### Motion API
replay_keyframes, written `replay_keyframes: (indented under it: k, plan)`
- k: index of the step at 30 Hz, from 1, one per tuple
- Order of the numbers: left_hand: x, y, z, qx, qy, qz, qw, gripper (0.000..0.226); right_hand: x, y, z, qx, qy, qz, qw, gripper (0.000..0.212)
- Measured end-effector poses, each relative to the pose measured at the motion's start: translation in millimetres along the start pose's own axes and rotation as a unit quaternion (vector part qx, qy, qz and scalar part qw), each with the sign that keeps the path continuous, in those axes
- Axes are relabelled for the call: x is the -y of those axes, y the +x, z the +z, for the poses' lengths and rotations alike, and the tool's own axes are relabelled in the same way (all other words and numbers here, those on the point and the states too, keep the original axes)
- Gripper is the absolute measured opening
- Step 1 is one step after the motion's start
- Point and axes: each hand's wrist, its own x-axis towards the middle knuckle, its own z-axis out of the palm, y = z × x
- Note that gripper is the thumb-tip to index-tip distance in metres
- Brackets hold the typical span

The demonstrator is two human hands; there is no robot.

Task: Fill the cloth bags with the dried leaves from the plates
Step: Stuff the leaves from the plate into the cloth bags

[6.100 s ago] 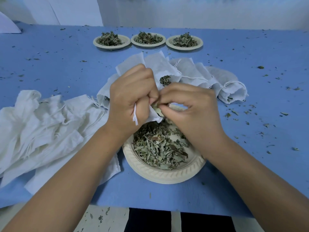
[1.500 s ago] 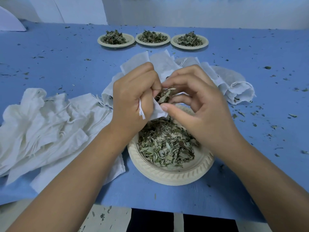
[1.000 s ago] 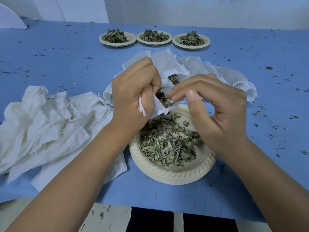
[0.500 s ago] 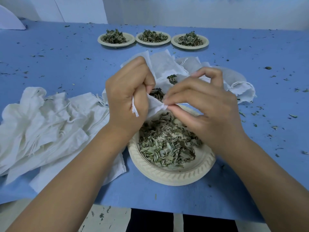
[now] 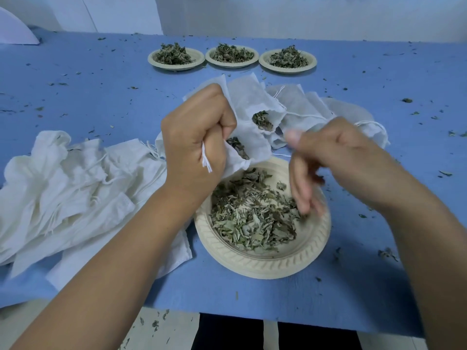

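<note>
Soft, dim, bluish light; faint shadows; right hand (image 5: pixel 328 157) motion-blurred; edges bowed.

Left forearm (image 5: pixel 121 261) and right forearm (image 5: pixel 417 236) are both bare as far up as you can see, left grip (image 5: pixel 197 145) and right grip (image 5: pixel 336 157) bare too. Past the near edge of the tabletop (image 5: pixel 252 299): dark trouser legs (image 5: pixel 227 333), looks like.

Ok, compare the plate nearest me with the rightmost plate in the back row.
On the near plate the leaves lie spread low and loose, with bare plate showing at its far side; the rightmost back plate carries a heaped mound. The right hand points its fingers down over the near plate; nothing touches the rightmost back plate. Both are round, cream-coloured and hold dried leaves.
</note>
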Motion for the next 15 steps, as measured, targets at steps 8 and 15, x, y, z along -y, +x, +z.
replay_keyframes:
  k: [8,15]
  plan:
    - [0,0,0,0.007,0.001,-0.005,1.000,0.026,-12,8,6,0.038,-0.117,0.085,0.989,0.010]
    - [0,0,1,0.017,-0.006,-0.002,1.000,0.026,-14,10,18,0.126,-0.281,0.031,0.951,0.033]
